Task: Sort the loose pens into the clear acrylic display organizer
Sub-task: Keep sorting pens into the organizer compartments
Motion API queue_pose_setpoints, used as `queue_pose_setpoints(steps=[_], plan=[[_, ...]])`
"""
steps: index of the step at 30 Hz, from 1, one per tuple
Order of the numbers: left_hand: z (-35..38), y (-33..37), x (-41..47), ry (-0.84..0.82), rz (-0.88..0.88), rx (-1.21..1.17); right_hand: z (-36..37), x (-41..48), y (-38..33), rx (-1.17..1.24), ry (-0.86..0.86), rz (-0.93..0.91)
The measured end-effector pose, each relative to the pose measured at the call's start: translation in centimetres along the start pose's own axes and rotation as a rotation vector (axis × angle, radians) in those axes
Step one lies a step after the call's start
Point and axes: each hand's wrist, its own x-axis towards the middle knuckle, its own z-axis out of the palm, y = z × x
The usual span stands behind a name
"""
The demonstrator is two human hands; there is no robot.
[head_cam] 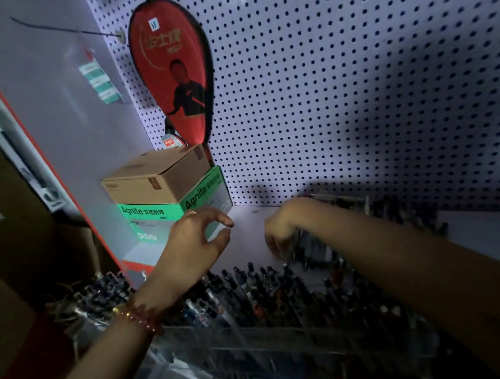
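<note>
Head view: pens (251,292) dim, blurred

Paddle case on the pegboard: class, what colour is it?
The case is red with a black edge; head view.

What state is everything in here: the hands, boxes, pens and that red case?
Left hand: raised, fingers loosely curled, holding nothing.
Right hand: fingers down among pens; blurred, hold unclear.
Cardboard box: closed, stacked on green Agnite box.
Red paddle case: hanging on pegboard.
Acrylic organizer: packed with upright pens.
</note>
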Motion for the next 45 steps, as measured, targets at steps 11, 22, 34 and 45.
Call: queue_pose_setpoints(steps=[11,22,34,45], plan=[[-0.4,1.4,-0.4,0.028,-0.236,-0.595,-3.0,-4.4,-2.2,0.719,0.611,-0.385],[-0.7,0.2,0.2,0.209,-0.525,-0.811,-3.3,-4.4,-2.0,1.16,1.042,-0.326],[-0.5,0.1,-0.1,0.218,-0.46,-0.721,0.2,-3.9,2.1,0.267,0.205,0.144],[-1.8,0.3,-0.9,0.21,-0.456,-0.865,-4.3,-6.0,-0.9,0.629,0.827,-0.213]])
